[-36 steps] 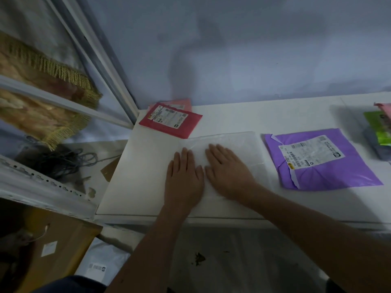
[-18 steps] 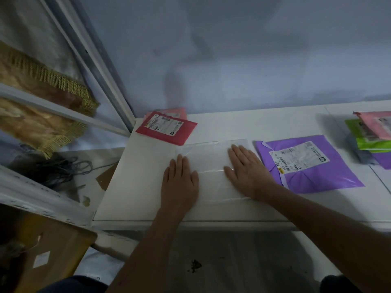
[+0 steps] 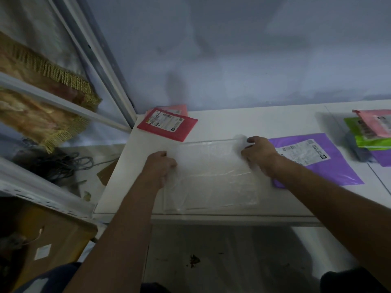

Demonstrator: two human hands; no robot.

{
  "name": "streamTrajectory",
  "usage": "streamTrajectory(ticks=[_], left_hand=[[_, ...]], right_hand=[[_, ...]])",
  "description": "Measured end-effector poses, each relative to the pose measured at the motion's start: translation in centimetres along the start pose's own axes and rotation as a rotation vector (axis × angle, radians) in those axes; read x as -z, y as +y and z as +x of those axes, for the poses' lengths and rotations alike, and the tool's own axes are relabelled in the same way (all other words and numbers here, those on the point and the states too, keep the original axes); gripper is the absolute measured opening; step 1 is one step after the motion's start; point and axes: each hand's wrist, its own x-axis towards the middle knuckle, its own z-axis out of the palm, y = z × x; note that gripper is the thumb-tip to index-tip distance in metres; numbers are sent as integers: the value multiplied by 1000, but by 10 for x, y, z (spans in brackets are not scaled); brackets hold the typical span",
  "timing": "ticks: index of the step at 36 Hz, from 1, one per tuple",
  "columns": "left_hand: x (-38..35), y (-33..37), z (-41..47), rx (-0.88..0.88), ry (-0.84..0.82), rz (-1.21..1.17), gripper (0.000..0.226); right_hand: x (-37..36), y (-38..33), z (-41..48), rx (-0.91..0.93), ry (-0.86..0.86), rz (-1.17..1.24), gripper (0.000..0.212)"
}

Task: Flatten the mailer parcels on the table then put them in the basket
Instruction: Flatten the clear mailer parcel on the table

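Note:
A clear, whitish mailer [image 3: 213, 176] lies flat on the white table [image 3: 254, 123], near its front edge. My left hand [image 3: 160, 166] grips the mailer's left edge with curled fingers. My right hand [image 3: 259, 154] pinches its right edge near the far corner. A purple mailer [image 3: 330, 161] with a white label lies just right of my right hand. A red mailer [image 3: 167, 124] with a label rests at the table's far left corner, on top of a pink one [image 3: 178, 108]. No basket is in view.
A pile of pink, green and purple mailers [image 3: 372, 132] sits at the table's right end. Left of the table are a shelf frame [image 3: 91, 60], fringed cloth [image 3: 42, 85], tangled cables [image 3: 57, 163] and a brown cardboard box [image 3: 42, 240] on the floor.
Both hands slid apart from the mailer's middle to its left and right edges. Their flat fingers have curled and now take hold of the edges.

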Motion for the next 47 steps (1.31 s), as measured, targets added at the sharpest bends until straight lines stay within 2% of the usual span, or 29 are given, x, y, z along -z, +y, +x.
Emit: streamTrajectory(ticks=[5, 8, 9, 11, 14, 17, 21, 23, 25, 26, 29, 31, 34, 38, 40, 42, 43, 45, 47], left_hand=[[10, 9, 4, 54, 0, -195, 18], [12, 23, 0, 13, 13, -303, 16], [12, 29, -3, -24, 11, -331, 18], [10, 42, -9, -130, 4, -380, 22], [10, 53, -17, -386, -30, -433, 23], [14, 53, -15, -511, 62, -469, 13], [16, 45, -15, -512, 116, -498, 13], [15, 41, -16, -518, 75, -507, 9], [15, 38, -17, -518, 19, -589, 23], [15, 38, -17, -506, -10, -659, 29], [18, 35, -19, -519, -121, -870, 29], [19, 34, -21, -540, -221, -969, 20], [18, 32, -20, -523, -298, -1075, 16], [17, 29, -18, -587, -346, -1006, 28], [18, 27, -19, -550, -294, -955, 34], [17, 25, -20, -496, -195, -915, 35], [17, 25, -21, -455, -165, -902, 32], [17, 21, -22, -351, -149, -860, 31], [17, 14, -21, -309, -114, -703, 41]], right_hand=[[4, -5, 4, -20, -79, 292, 38], [7, -17, 0, 27, -92, 448, 12], [8, -22, -1, 49, -88, 477, 11], [10, -29, -2, 115, -54, 506, 13], [15, -39, -8, 231, 31, 529, 12], [19, -49, -14, 319, 51, 629, 20], [22, -54, -19, 346, 0, 676, 24], [21, -54, -20, 326, -47, 733, 21], [20, -55, -19, 257, -92, 820, 18], [21, -55, -18, 210, -107, 851, 23], [21, -52, -16, 103, -106, 767, 46], [22, -48, -18, 50, -105, 642, 51], [21, -38, -17, -74, -176, 492, 45], [19, -32, -20, -283, -440, 544, 37], [19, -34, -22, -265, -463, 606, 30], [18, -36, -22, -183, -468, 636, 14], [17, -35, -19, -136, -442, 624, 16], [14, -28, -9, -44, -300, 544, 39], [11, -20, -3, 51, -181, 396, 51]])
